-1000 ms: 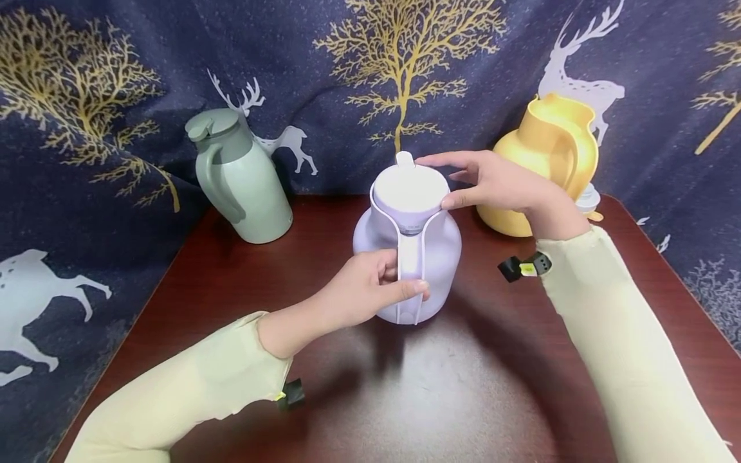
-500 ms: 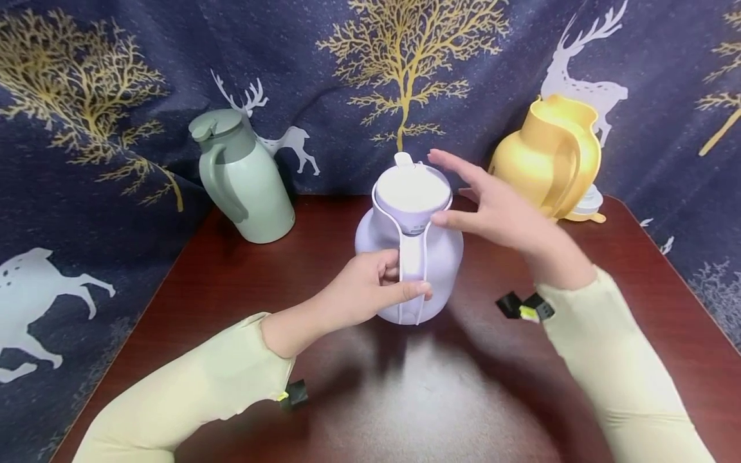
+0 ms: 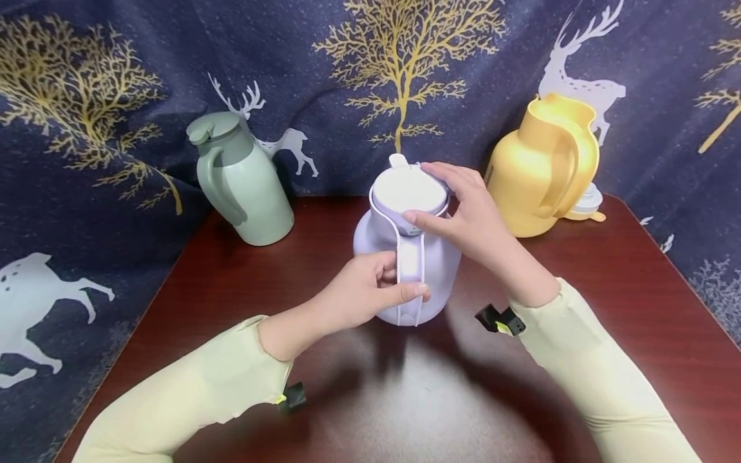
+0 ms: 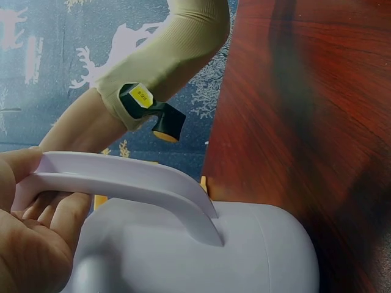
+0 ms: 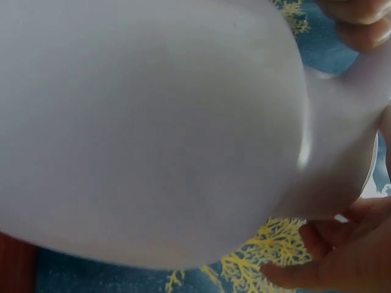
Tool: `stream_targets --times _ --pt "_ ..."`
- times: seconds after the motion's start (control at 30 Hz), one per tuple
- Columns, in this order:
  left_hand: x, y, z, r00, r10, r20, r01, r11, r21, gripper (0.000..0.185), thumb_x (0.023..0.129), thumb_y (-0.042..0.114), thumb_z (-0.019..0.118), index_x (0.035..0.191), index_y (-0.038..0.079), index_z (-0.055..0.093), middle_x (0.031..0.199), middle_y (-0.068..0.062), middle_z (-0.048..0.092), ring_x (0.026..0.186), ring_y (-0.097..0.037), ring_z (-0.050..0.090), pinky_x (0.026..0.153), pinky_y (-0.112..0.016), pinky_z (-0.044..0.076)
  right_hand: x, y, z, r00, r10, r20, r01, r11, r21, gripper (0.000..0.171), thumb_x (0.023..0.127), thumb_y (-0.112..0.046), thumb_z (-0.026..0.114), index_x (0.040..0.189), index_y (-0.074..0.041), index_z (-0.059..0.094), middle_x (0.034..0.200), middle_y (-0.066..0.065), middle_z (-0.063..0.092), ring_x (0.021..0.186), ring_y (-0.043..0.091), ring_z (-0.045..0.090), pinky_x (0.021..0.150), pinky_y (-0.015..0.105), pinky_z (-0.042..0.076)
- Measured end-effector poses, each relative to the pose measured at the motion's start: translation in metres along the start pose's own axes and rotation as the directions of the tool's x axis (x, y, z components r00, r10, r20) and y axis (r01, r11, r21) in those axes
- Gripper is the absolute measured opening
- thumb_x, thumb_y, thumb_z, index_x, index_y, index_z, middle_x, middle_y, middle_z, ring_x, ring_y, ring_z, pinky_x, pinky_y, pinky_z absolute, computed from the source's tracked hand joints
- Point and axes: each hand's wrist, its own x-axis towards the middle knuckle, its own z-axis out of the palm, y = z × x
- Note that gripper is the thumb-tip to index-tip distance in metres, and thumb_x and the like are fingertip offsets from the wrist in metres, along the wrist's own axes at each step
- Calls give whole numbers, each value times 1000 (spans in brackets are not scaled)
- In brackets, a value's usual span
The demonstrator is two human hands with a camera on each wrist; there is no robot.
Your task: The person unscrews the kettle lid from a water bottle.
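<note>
**Two hands on the purple jug**

Low in the middle of the head view, our left hand (image 3: 370,292) curls round the jug's handle (image 3: 410,270). The left wrist view shows our fingers (image 4: 52,213) tucked under that smooth white loop. A little higher, our right hand (image 3: 469,215) wraps its thumb and fingers round the lid (image 3: 408,190).

The purple jug (image 3: 446,257) stands upright in the middle of the picture, on the table (image 3: 405,399).

To do this well, we think the left hand should hold the handle tight so the jug does not spin or slide. The right hand should grip the lid's edge evenly and turn it flat, without tipping it. The plastic looks slippery, so a firm, slow grip seems best.

The jug is round and fat at the bottom and narrow at the top. It looks like smooth, matt plastic. The table is dark red wood and shiny.

Farther back, in the upper left, stands a green jug (image 3: 243,186) with its lid on. In the upper right stands a yellow jug (image 3: 541,170) with an open top. Something small and white (image 3: 587,202) lies behind it; we cannot tell what. A dark blue cloth (image 3: 87,77) with gold trees and white deer hangs at the back.
</note>
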Motion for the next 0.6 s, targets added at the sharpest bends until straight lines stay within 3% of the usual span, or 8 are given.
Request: stream_targets --times 0.1,0.33,0.5,0.6 --pt "2 1 3 1000 2 4 -2 1000 -8 30 92 16 69 119 1 64 105 -12 77 93 -7 70 84 -24 56 0 6 -4 1000 -7 11 7 1000 3 66 79 -21 82 138 -7 56 146 13 54 134 29 41 111 44 34" --pt "3 2 2 1000 -4 30 4 1000 -21 32 93 16 68 120 1 63 107 -12 76 95 -7 70 86 -24 56 9 15 -14 993 4 118 -7 1000 22 64 81 -16 80 139 -11 56 147 10 53 135 26 42 113 49 37" --pt "2 1 -1 999 -13 31 13 1000 3 31 93 17 69 120 2 64 107 -11 77 96 -7 70 86 -24 56 19 21 -22 973 -37 228 15 995 97 63 82 -15 79 140 -12 55 148 10 51 134 25 43 113 53 38" --pt "0 0 -2 1000 -13 25 13 1000 13 31 93 17 69 120 2 64 106 -10 77 95 -8 70 87 -24 56 26 26 -24 954 -75 292 29 987 158 64 82 -13 79 142 -12 53 147 9 51 133 21 44 113 48 39"
